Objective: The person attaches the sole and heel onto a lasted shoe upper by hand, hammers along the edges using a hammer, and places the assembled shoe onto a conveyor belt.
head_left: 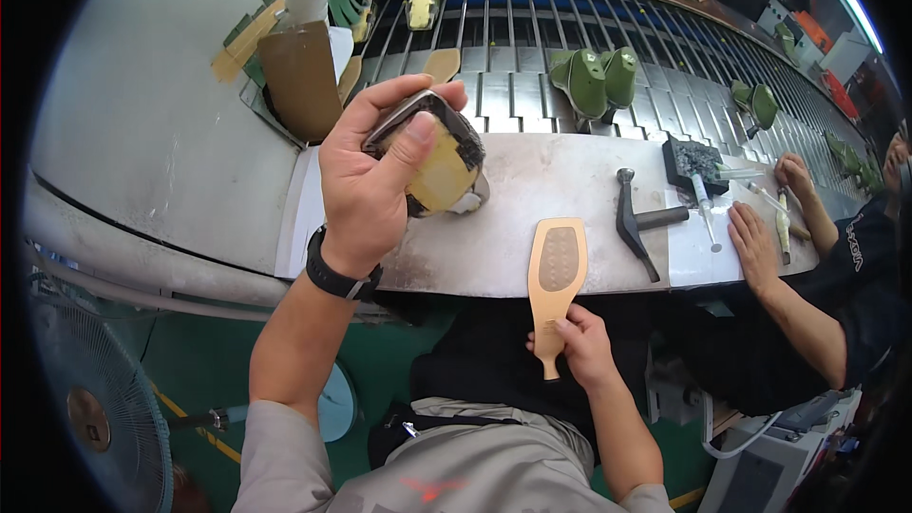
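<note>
Tan insole board (554, 277) was gripped by the right hand (581, 346) at lower centre, not yet joined to the shoe upper (435, 157) clasped in the left hand (366, 185).

Bare table (532, 180) lay open at frame centre between the raised left hand (366, 180) and the hammer (635, 220), while right of the hammer a co-worker's hands (755, 242) and glue tray (696, 163) blocked passage.
</note>
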The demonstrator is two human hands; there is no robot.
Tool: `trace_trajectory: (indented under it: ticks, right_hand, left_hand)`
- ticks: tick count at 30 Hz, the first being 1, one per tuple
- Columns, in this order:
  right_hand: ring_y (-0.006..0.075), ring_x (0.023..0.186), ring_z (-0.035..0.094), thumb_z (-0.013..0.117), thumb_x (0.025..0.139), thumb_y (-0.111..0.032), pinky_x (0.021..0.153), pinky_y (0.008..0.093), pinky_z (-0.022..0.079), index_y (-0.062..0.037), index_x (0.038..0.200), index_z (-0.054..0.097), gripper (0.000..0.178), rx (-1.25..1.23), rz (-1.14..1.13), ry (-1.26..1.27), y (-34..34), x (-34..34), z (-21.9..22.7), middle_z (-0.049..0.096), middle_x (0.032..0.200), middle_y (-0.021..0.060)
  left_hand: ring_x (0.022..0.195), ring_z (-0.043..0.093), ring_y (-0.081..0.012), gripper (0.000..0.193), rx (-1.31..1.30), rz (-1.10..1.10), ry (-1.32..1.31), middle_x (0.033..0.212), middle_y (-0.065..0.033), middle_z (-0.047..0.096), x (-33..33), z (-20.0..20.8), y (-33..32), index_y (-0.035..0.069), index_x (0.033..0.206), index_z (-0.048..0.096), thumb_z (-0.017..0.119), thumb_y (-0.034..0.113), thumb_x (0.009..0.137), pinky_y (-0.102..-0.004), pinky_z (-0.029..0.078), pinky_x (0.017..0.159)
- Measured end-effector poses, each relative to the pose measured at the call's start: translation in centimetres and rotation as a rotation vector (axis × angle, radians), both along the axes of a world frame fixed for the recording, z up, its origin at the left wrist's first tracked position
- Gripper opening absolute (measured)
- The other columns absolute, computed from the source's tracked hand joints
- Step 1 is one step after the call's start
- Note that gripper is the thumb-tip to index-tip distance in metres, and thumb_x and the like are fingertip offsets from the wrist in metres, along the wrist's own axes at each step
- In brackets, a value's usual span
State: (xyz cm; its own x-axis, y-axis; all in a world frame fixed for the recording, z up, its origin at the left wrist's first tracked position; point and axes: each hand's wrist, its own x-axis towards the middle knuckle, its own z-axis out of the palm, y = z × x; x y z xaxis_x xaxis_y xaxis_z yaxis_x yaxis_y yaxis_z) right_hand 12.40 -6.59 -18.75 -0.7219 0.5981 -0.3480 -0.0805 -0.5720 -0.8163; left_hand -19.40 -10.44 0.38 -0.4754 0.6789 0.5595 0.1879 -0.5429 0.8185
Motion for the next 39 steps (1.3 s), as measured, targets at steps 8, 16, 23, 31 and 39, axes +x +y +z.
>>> trace_trajectory:
  ticks: [8, 16, 23, 31, 39]
  right_hand:
    - [0.0208, 0.085, 0.078, 0.073, 0.099, -0.004, 0.077, 0.0335, 0.064, 0.0091, 0.113, 0.072, 0.018, 0.312, -0.255, 0.207, -1.5, -1.5, 8.1, 0.08, 0.101, 0.0145]
    - [0.0165, 0.092, 0.074, 0.075, 0.101, -0.007, 0.083, 0.0312, 0.06, 0.0082, 0.12, 0.073, 0.024, 0.571, -0.318, 0.242, -3.5, -3.7, 14.0, 0.08, 0.11, 0.0131]
    - [0.019, 0.085, 0.075, 0.064, 0.109, -0.012, 0.074, 0.03, 0.06, 0.0074, 0.103, 0.076, 0.024, 0.468, -0.054, 0.277, -3.7, -4.4, 16.8, 0.08, 0.107, 0.017]
    - [0.0256, 0.091, 0.079, 0.061, 0.113, -0.034, 0.08, 0.0379, 0.066, 0.0124, 0.125, 0.067, 0.049, 0.511, 0.116, 0.211, -0.8, -6.9, 15.4, 0.079, 0.104, 0.0199]
    - [0.0164, 0.095, 0.077, 0.066, 0.109, -0.013, 0.083, 0.0308, 0.06, 0.0062, 0.12, 0.076, 0.025, 0.664, 0.065, 0.219, -1.0, -7.3, 16.0, 0.082, 0.108, 0.0116]
  left_hand:
    - [0.116, 0.075, -0.0257, 0.041, -0.183, -0.397, -0.111, 0.126, -0.0237, 0.076, 3.8, 1.0, 0.5, 0.0, 0.141, 0.06, 0.072, 0.018, 0.106, -0.039, 0.062, 0.1]
    - [0.127, 0.072, -0.0321, 0.038, -0.12, -0.474, -0.148, 0.134, -0.0238, 0.073, 5.3, 0.4, 0.0, -0.002, 0.143, 0.06, 0.067, 0.008, 0.106, -0.0455, 0.059, 0.108]
    - [0.13, 0.07, -0.0326, 0.039, -0.157, -0.483, -0.192, 0.137, -0.026, 0.071, 4.9, 0.5, -0.5, -0.004, 0.144, 0.059, 0.066, 0.007, 0.107, -0.0444, 0.059, 0.109]
    - [0.136, 0.065, -0.0366, 0.087, -0.15, -0.613, -0.243, 0.145, -0.0306, 0.064, 4.4, 0.0, -0.7, -0.01, 0.148, 0.054, 0.052, 0.067, 0.106, -0.0488, 0.056, 0.112]
    - [0.138, 0.064, -0.0364, 0.093, -0.233, -0.599, -0.194, 0.147, -0.0297, 0.064, 4.5, 0.7, -1.8, -0.009, 0.147, 0.055, 0.09, 0.049, 0.083, -0.0488, 0.053, 0.115]
